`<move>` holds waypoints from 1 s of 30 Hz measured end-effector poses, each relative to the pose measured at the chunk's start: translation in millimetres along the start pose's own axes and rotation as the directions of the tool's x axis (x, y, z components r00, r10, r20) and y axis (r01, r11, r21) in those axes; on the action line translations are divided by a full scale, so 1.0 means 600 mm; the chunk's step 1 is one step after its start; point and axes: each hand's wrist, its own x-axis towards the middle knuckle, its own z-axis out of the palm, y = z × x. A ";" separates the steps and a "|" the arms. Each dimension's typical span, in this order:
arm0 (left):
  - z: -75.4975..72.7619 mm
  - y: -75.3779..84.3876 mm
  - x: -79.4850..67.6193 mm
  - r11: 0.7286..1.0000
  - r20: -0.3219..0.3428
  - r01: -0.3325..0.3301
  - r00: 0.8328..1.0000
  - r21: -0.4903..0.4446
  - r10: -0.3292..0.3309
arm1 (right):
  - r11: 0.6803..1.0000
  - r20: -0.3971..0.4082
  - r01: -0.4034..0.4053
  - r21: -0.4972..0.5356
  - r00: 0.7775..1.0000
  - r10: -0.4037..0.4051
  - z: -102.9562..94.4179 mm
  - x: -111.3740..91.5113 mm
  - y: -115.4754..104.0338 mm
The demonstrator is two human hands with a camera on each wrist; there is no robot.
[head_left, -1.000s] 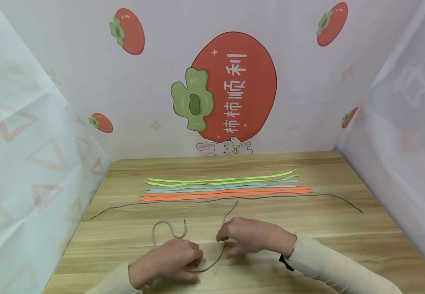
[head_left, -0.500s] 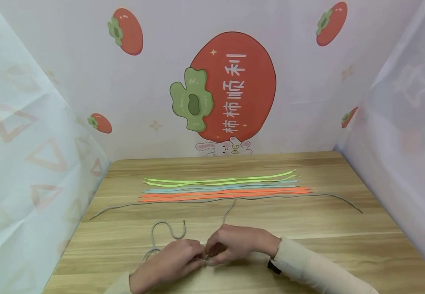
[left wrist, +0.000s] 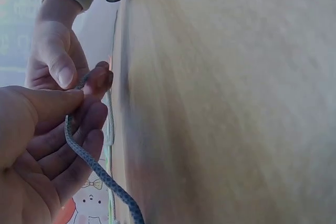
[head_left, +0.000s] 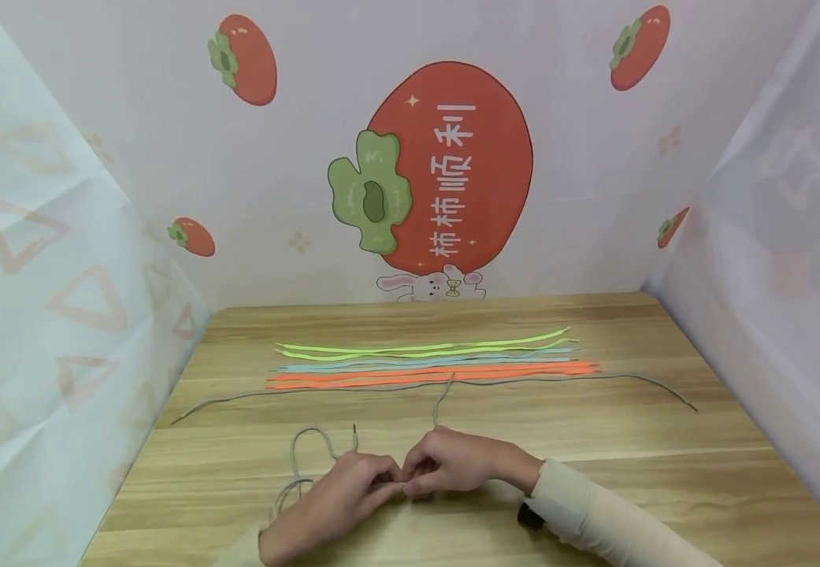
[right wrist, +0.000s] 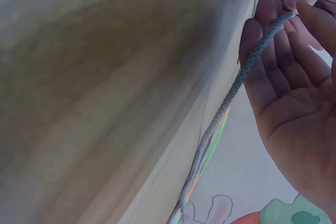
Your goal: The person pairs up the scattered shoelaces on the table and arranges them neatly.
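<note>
A thin grey shoelace point(left wrist: 102, 174) runs between both hands near the front of the wooden table. My left hand point(head_left: 339, 498) pinches it between thumb and fingertips. Close against it, my right hand point(head_left: 455, 463) pinches the same lace, thumb and index fingertips meeting on it in the right wrist view. One end of the lace trails away beyond the right hand toward the laid-out laces. On the left, the rest of the shoelace point(head_left: 294, 449) lies in loose curves, partly hidden under the left hand. The stretch between the fingertips is mostly covered by them.
Behind the hands, several flat laces lie side by side: yellow-green laces point(head_left: 381, 351), light blue laces point(head_left: 353, 365) and orange laces point(head_left: 395, 376). A long second grey lace point(head_left: 636, 375) stretches in front of them. A printed cloth backdrop point(head_left: 565, 197) stands at the table's back edge.
The right hand has moved left and down to meet the left hand, and both now pinch the grey lace. The lace's far end has shifted slightly up toward the orange laces.
</note>
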 end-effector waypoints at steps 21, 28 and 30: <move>-0.006 -0.027 -0.004 0.829 0.257 0.195 0.964 -0.524 -0.064 | 0.994 0.021 -0.060 0.094 0.998 0.058 -0.012 -0.037 -0.001; -0.015 -0.042 -0.014 0.758 0.325 0.273 0.942 -0.592 -0.085 | 0.990 0.009 -0.073 0.119 0.997 0.072 -0.022 -0.057 0.002; -0.019 -0.044 -0.015 0.755 0.333 0.281 0.939 -0.592 -0.089 | 0.988 0.004 -0.081 0.131 0.997 0.082 -0.025 -0.063 0.003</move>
